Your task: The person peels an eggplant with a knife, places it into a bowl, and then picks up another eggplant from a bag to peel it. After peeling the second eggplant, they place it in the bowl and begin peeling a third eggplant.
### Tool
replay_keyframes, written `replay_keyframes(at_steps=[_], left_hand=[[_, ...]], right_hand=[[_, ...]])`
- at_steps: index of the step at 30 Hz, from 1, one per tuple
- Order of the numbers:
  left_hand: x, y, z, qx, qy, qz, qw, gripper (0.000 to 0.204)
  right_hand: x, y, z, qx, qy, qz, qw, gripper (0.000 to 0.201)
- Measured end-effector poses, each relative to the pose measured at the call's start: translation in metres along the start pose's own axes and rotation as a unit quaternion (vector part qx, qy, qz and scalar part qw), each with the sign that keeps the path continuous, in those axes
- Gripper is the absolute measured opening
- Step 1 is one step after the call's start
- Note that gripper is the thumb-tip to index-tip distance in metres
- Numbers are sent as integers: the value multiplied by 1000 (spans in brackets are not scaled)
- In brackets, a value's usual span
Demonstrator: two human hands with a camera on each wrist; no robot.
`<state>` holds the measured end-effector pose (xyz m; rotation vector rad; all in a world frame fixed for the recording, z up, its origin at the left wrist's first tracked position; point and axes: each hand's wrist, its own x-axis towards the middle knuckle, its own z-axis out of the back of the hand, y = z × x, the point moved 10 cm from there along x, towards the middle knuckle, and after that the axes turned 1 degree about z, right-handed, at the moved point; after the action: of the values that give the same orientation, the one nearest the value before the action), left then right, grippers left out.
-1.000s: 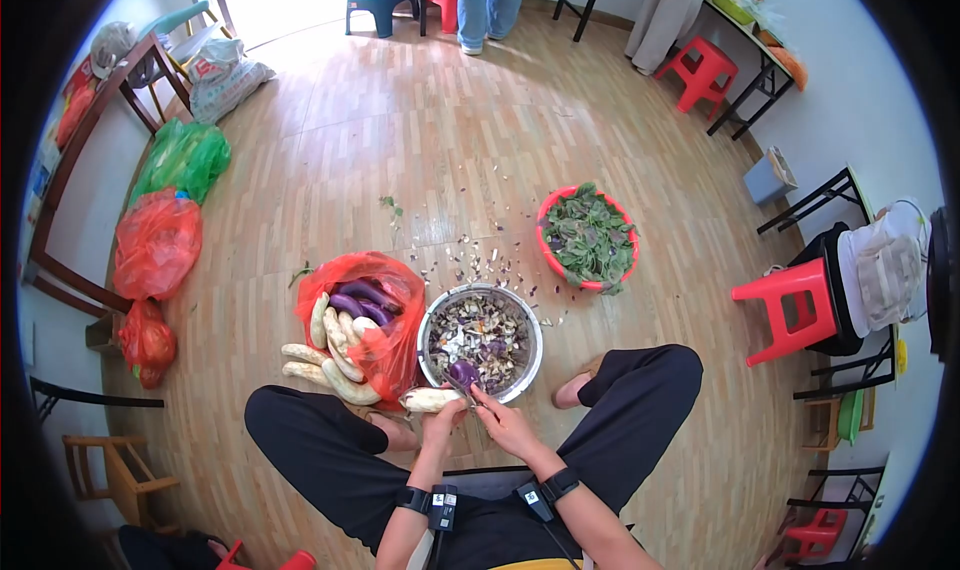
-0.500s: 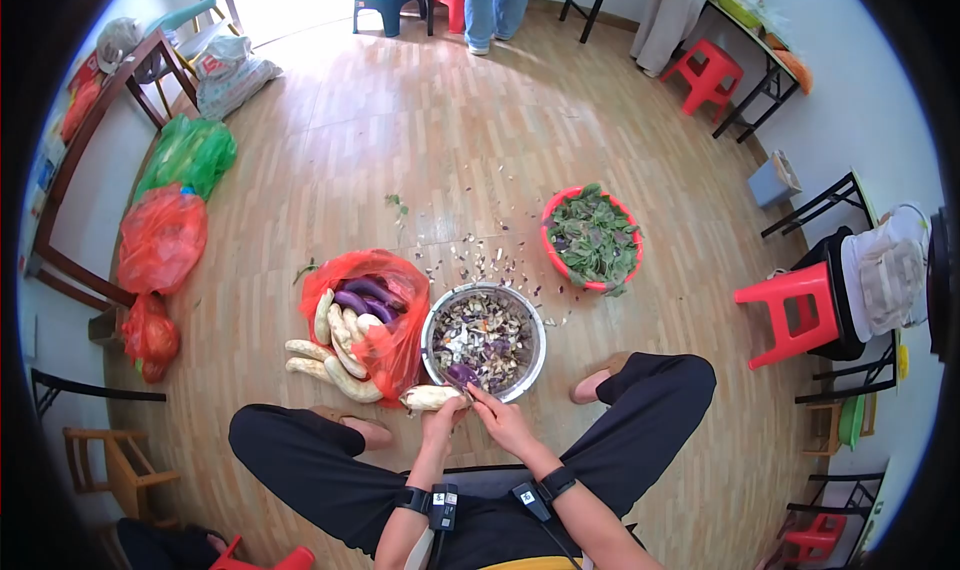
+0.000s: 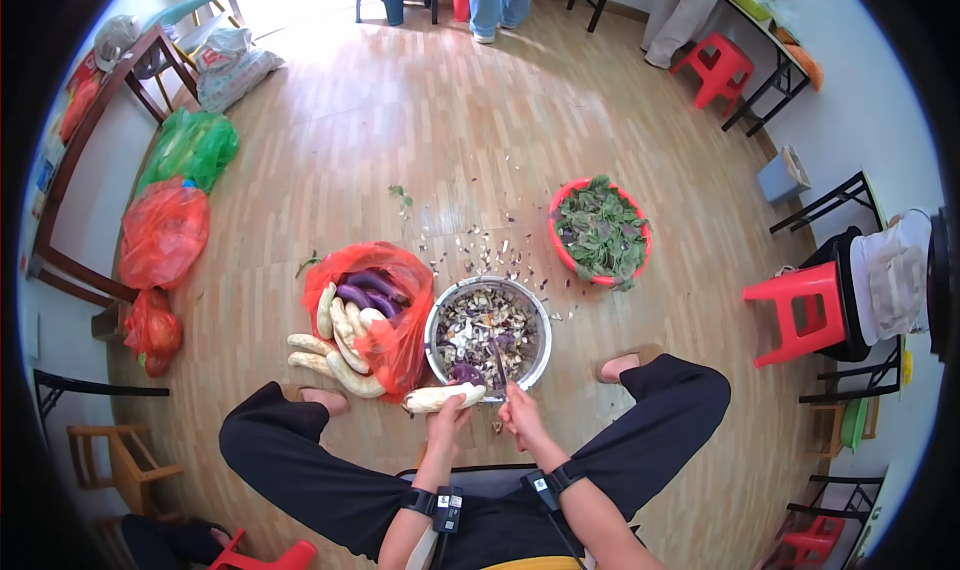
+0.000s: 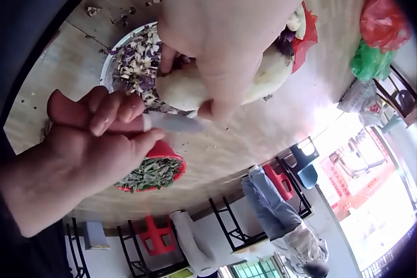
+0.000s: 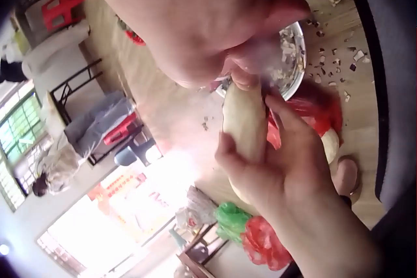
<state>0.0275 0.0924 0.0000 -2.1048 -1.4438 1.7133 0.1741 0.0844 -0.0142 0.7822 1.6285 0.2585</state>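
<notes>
My left hand (image 3: 447,428) grips a pale peeled eggplant (image 3: 432,399) at the near rim of a steel basin (image 3: 546,345). A purple eggplant piece (image 3: 466,373) shows just above that hand, overlapping the basin. My right hand (image 3: 522,418) curls round the handle of a knife (image 4: 174,123), whose blade points away over the basin in the head view. In the left wrist view the blade lies close beside the eggplant's end. Chopped purple and white eggplant pieces (image 3: 488,322) fill much of the basin.
Left of the basin, a red plastic bag (image 3: 405,345) holds purple eggplants (image 3: 375,292), with pale eggplants (image 3: 352,375) spilling out. A red basin of leafy greens (image 3: 600,232) stands at the far right. Scraps (image 3: 490,255) litter the floor. My knees flank the work.
My right hand has moved right, apart from my left hand, and the knife blade now shows over the basin. The pale eggplant has shifted slightly right and shows more of its length.
</notes>
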Motion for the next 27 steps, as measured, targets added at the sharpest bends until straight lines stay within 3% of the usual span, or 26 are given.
replay_keyframes(at_steps=[2, 3, 4, 7, 10, 14, 17, 19, 23, 25, 26, 27], left_hand=[[0, 1, 4, -28, -6, 11, 1000, 45], [2, 0, 5, 3, -2, -5, 1000, 44], [5, -3, 3, 33, 3, -22, 999, 43], [8, 1, 5, 56, 4, -15, 998, 43], [8, 4, 11, 60, -11, -9, 998, 42], [8, 2, 8, 65, -4, -12, 998, 40], [6, 1, 5, 68, 6, -12, 998, 40], [4, 2, 6, 67, -3, -13, 998, 42], [4, 4, 1, 64, 3, -15, 998, 43], [7, 4, 0, 84, 0, -20, 996, 44], [8, 4, 0, 90, 4, -19, 996, 44], [10, 8, 5, 70, -7, -13, 997, 44]], right_hand=[[-12, 29, -4, -92, -9, 82, 992, 43], [-6, 31, -7, -159, 7, 162, 974, 43], [-8, 25, -9, -161, 7, 162, 974, 43], [-24, 38, -35, -331, 47, 288, 897, 41], [-30, 44, -37, -392, 50, 292, 871, 38], [-41, 58, -42, -395, 34, 301, 867, 36], [-39, 55, -42, -454, 18, 235, 859, 35], [-40, 60, -43, -442, 7, 288, 849, 34], [-37, 58, -39, -469, -18, 270, 841, 33], [-31, 58, -36, -474, -54, 301, 826, 33], [-21, 48, -33, -469, -59, 301, 828, 33], [-4, 32, -28, -377, -28, 301, 875, 34]])
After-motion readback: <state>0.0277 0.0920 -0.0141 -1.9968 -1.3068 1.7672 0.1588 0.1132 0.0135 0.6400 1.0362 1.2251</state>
